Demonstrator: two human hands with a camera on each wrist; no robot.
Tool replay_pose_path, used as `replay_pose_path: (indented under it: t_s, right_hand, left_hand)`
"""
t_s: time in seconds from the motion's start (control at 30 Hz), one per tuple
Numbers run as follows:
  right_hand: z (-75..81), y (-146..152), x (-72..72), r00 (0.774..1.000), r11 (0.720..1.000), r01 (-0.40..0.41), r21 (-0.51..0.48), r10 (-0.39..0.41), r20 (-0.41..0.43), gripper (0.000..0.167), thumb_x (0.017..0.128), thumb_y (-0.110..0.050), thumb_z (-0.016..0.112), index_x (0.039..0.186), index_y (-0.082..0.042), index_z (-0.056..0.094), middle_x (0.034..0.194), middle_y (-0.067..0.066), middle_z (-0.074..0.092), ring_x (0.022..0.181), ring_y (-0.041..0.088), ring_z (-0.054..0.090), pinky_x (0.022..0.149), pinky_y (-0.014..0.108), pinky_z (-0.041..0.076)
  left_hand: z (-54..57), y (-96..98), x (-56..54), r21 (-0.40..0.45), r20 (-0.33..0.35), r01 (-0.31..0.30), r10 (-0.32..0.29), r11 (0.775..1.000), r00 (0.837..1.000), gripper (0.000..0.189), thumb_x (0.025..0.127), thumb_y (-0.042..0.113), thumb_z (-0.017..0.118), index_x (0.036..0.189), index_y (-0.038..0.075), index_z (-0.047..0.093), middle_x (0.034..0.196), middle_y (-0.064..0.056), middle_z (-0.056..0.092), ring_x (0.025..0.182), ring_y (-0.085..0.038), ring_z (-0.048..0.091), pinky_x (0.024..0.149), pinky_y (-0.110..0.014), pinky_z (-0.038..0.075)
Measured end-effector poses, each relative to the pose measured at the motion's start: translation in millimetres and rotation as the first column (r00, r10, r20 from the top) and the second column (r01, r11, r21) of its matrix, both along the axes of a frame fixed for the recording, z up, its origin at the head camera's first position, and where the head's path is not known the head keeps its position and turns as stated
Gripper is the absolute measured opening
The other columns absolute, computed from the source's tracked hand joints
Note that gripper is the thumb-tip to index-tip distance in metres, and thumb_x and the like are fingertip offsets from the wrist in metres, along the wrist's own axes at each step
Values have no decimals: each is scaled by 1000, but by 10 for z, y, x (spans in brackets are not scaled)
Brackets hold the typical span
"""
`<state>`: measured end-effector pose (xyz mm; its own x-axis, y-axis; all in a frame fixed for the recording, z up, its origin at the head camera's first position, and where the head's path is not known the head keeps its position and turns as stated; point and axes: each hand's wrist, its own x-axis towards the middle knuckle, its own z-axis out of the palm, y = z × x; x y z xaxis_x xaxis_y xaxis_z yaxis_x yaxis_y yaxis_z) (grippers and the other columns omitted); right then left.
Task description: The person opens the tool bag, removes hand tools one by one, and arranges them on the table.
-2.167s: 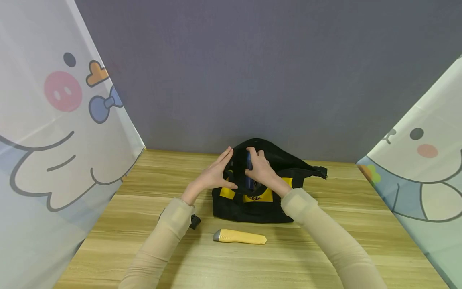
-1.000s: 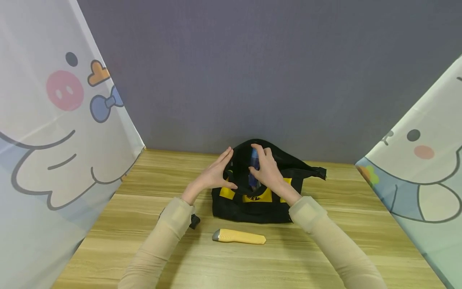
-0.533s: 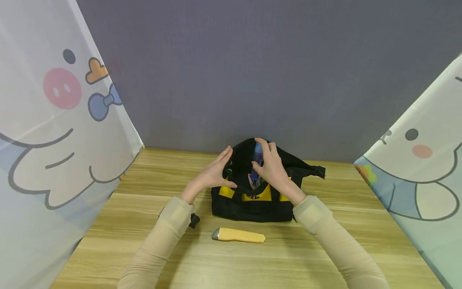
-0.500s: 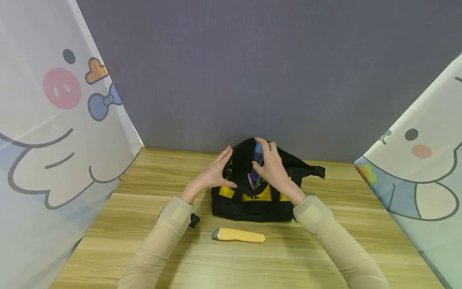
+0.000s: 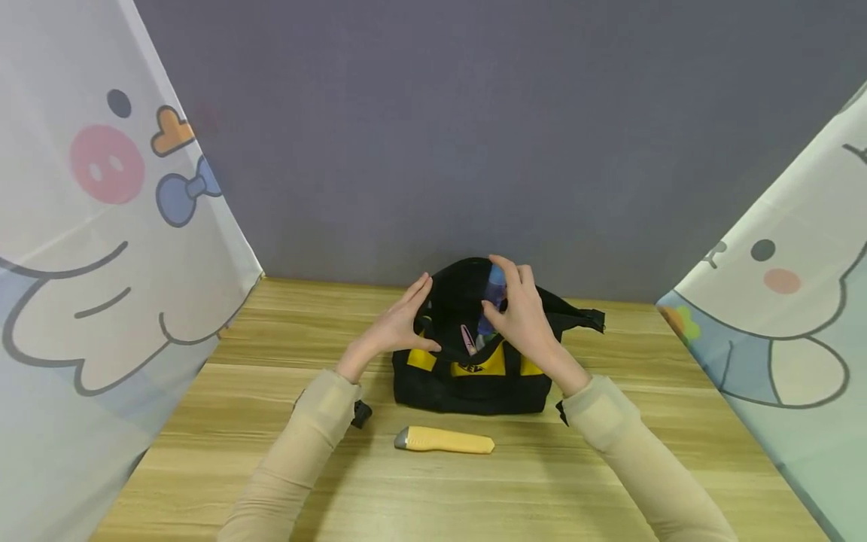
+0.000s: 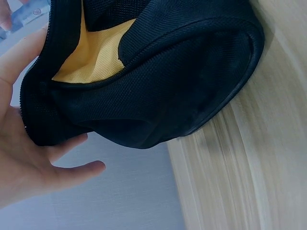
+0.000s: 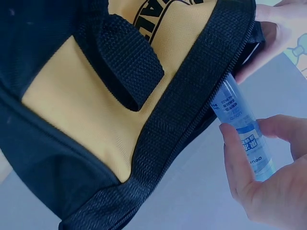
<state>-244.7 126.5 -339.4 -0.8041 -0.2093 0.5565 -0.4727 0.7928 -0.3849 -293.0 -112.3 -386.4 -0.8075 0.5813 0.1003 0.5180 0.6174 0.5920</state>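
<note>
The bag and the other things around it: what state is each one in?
Bag: unzipped, mouth open, resting on the table
Blue tube: slanted, lower end inside the bag's mouth
Pink item: partly visible inside the bag
Yellow knife: lying on the table, not held; blade state unclear
Left hand: fingers extended, touching the bag's rim
Right hand: pinching the tube
</note>
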Motion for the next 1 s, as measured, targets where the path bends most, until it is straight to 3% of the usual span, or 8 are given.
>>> replay_pose_path:
  t_s: [0.17,0.5,0.67,1.0]
  right_hand:
    - [18,78,81,999,1000,-6,-21,5,-54,74,85,-5,75,148,-8,38,112,22,45,82,31,53,61,29,44]
    - [118,241,158,981,999,18,-39,-25,-191,73,82,-1,76,146,-3,41,109,24,46,78,25,53,55,26,45]
    - [182,323,213,976,999,34,-31,-40,-216,71,82,0,75,145,-2,42,109,25,47,78,26,54,54,26,46]
    - [181,579,369,973,996,79,-43,-86,-213,73,81,4,75,145,-4,42,108,25,46,79,27,59,57,10,46]
  left_hand:
    - [12,-8,3,5,4,0,0,1000,1000,121,77,34,85,161,10,1,169,-6,-7,154,-35,17,115,-57,36]
    - [11,-32,-13,-2,-5,6,-6,1000,1000,121,77,35,85,161,10,1,169,-6,-6,154,-34,17,116,-56,35]
    - [9,-29,-16,0,-3,4,-4,1000,1000,121,77,36,85,161,10,2,170,-6,-6,154,-35,18,116,-57,35]
    - [8,-1,-14,-2,9,7,-7,1000,1000,121,78,36,85,161,11,1,170,-5,-7,154,-35,18,116,-58,34]
